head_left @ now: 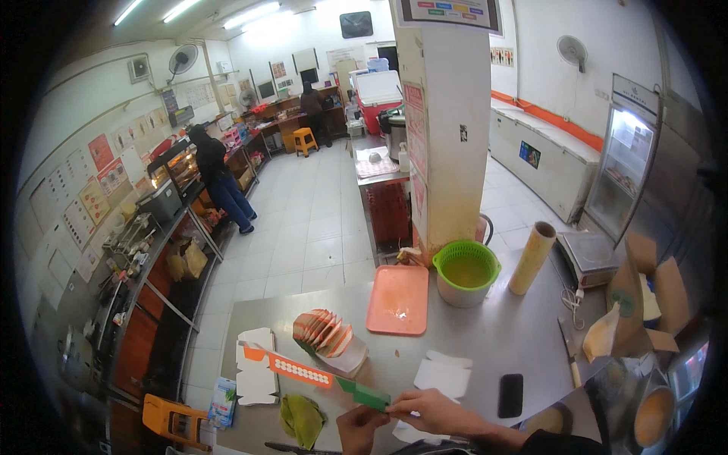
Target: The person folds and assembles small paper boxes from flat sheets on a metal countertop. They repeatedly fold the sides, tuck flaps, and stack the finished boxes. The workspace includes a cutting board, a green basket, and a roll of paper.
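Left hand [358, 428] cut by lower edge; wall posters [91, 189] illegible.

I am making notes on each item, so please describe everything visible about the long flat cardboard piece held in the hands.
The flat cardboard piece is a long, narrow unfolded carton blank, orange with a row of white dots along the middle, green at the near end and white at the far end. It looks like thin printed card. It is held slanting above the steel table. The right hand pinches its green end and the left hand is just below it. Its far end reaches over a stack of white blanks.
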{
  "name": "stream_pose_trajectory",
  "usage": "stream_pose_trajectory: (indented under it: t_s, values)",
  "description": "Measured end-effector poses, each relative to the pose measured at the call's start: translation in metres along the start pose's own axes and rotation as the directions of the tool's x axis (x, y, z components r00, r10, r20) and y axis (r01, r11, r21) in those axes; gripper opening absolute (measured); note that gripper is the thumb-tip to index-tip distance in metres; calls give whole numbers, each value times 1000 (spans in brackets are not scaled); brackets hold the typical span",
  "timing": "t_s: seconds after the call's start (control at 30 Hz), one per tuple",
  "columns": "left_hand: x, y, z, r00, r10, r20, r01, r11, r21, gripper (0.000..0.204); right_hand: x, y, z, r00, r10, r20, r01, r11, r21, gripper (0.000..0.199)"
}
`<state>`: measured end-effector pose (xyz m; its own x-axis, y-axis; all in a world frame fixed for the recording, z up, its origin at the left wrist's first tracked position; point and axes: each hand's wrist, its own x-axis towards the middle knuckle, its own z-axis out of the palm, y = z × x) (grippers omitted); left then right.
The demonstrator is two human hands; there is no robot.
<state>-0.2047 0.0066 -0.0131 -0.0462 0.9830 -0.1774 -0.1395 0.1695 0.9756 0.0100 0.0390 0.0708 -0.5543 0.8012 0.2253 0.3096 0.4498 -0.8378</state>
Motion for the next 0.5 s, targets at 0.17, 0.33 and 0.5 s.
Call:
stream_pose_trajectory:
  t_s: [0.17, 0.33, 0.5]
  values:
    - [-9, 11, 12, 995, 72, -71, -83, 984, -159, 10, 0, 3, 23, 994, -61, -90, 62, 998, 1, 25]
    - [-7, 26, 27, 989, 115, -95, -108, 991, 76, 14, -1, -2, 21, 921, -318, -225, 234, 914, -332, 31]
    - [-13, 27, 61, 761, 590, 267, -642, 743, 189, 22, -6, -7, 9, 881, 18, -474, -117, 977, -180, 53]
